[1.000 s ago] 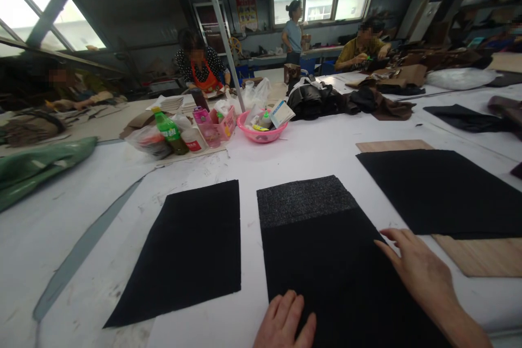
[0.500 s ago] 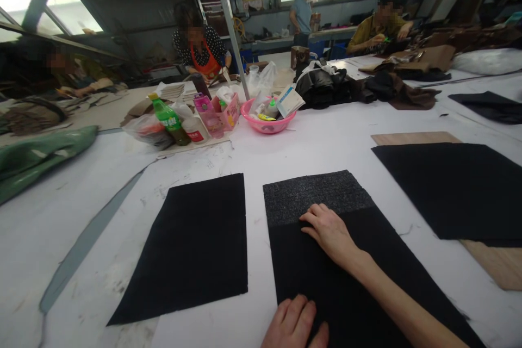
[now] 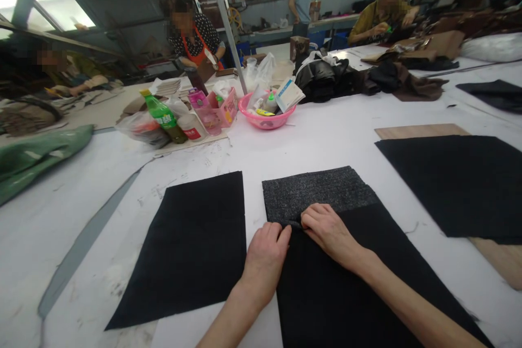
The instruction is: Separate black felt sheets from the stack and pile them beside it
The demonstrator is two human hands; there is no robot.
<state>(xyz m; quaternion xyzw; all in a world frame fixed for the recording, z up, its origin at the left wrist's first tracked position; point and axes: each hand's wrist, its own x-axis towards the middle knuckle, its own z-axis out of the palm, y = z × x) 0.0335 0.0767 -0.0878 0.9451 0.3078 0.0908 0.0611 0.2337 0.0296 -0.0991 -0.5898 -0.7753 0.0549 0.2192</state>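
A long stack of black fabric pieces [image 3: 338, 283] lies in front of me, with a speckled grey strip [image 3: 314, 190] across its far end. At the left part of the border between black and grey, my left hand [image 3: 267, 253] pinches the edge of the black fabric. My right hand [image 3: 326, 228] is closed on the same edge a little to the right. Between the two hands the edge is slightly raised. To the left lies a separate black fabric panel [image 3: 191, 244], flat on the white table [image 3: 261, 152].
More black fabric [image 3: 457, 185] lies on a wooden board [image 3: 420, 130] at right. Farther back stand a pink basin [image 3: 267, 119], a green bottle [image 3: 163, 117] and a pink box [image 3: 224, 109]. Several people work beyond, one in an orange apron [image 3: 198, 46].
My left hand has moved forward from the near edge to the black-grey border and taken hold there. My right hand has closed on the fabric edge, which is now lifted slightly.
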